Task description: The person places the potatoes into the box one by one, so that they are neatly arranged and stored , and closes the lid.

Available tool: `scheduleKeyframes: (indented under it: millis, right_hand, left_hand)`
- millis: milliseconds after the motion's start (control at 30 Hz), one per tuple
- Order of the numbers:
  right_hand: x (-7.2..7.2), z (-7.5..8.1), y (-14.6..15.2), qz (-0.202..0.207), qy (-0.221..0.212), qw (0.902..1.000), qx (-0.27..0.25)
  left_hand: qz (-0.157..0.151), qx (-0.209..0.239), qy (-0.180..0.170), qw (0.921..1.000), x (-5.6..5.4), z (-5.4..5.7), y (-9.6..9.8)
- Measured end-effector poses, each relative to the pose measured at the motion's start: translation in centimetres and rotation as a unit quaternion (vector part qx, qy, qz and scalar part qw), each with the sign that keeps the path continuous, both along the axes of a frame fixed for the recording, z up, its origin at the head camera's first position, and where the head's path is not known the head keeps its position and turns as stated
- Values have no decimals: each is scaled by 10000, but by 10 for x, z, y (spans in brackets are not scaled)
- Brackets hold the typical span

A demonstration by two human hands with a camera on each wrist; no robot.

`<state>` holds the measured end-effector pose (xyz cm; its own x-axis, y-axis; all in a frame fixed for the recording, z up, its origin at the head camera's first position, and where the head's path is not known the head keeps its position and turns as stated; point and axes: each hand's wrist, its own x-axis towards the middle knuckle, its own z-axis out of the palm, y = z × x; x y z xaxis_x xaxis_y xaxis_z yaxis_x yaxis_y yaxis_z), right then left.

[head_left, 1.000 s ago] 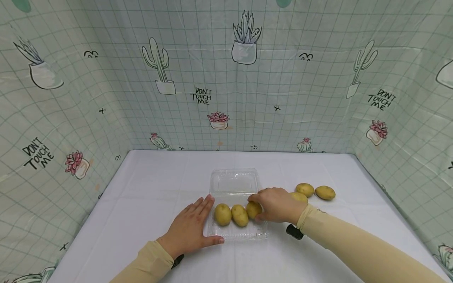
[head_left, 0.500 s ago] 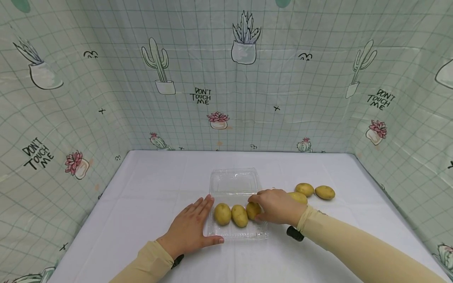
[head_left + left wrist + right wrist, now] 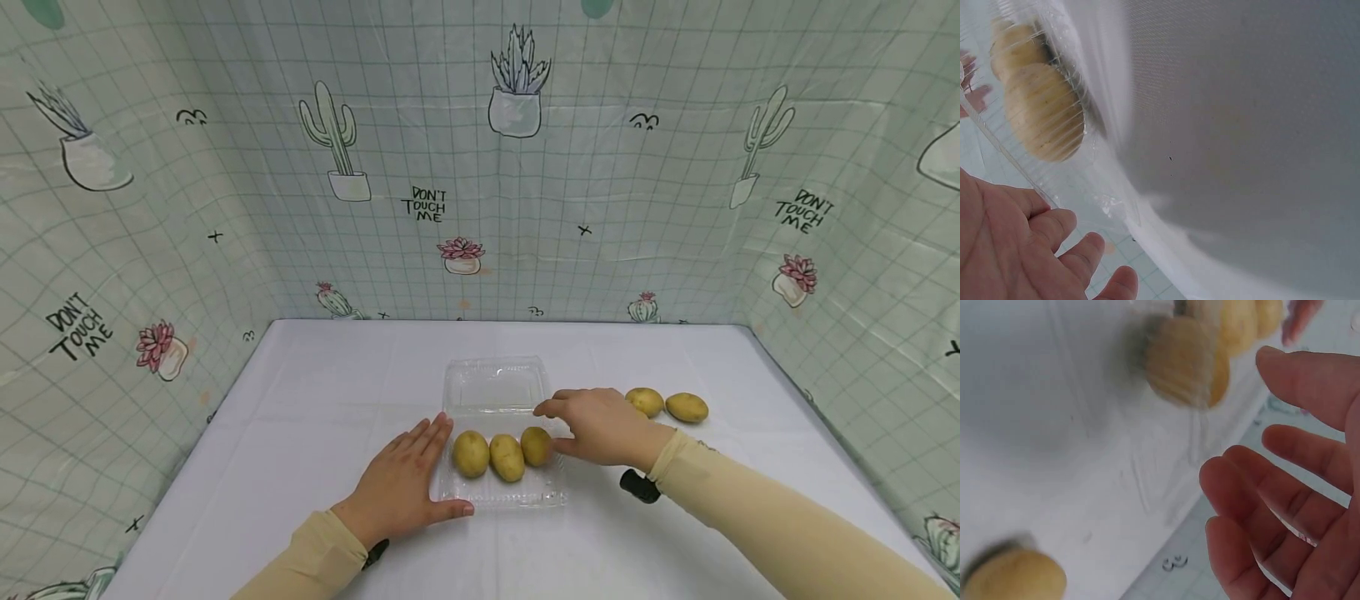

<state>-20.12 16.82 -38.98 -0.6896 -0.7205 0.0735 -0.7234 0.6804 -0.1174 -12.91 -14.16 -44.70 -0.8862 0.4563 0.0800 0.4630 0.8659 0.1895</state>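
Three yellow potatoes (image 3: 507, 457) lie in a row in the base of a clear plastic clamshell box (image 3: 517, 502), whose lid (image 3: 495, 387) is folded back flat. My left hand (image 3: 401, 485) rests at the box's left side with fingers spread; the left wrist view shows a potato (image 3: 1044, 114) through the ribbed wall, beside the fingertips. My right hand (image 3: 603, 427) is at the box's right side, close to the rightmost potato (image 3: 536, 447). In the right wrist view its fingers (image 3: 1294, 500) are apart and hold nothing.
Two loose potatoes (image 3: 645, 402) (image 3: 687, 407) sit on the white tablecloth (image 3: 337, 367) at the right, behind my right hand. In the right wrist view a loose potato (image 3: 1019, 578) lies at the lower left. A patterned curtain (image 3: 495, 167) surrounds the table.
My right hand has let go of the rightmost potato, which stays in the box, and has drawn back slightly to the right, covering a loose potato. My left hand has not moved.
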Motion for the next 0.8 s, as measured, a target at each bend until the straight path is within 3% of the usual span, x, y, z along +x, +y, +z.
scheduleKeyframes:
  millis: [200,367,533,800]
  right_hand:
    - [-10,21,29,-714,-179,9970,-242]
    - [-17,26,58,-1134,-421,9919,-384]
    - [-20,22,82,-1392,-671,9870,-436]
    - [-20,7,103,-1424,-923,9837,-592]
  left_hand:
    - [-20,-27,-24,10000,0,0,0]
    - [-9,-32,-92,10000,0,1,1]
    - [7,-45,-148,9999,0,1,1]
    - [24,-10,-253,9997,1,2,1]
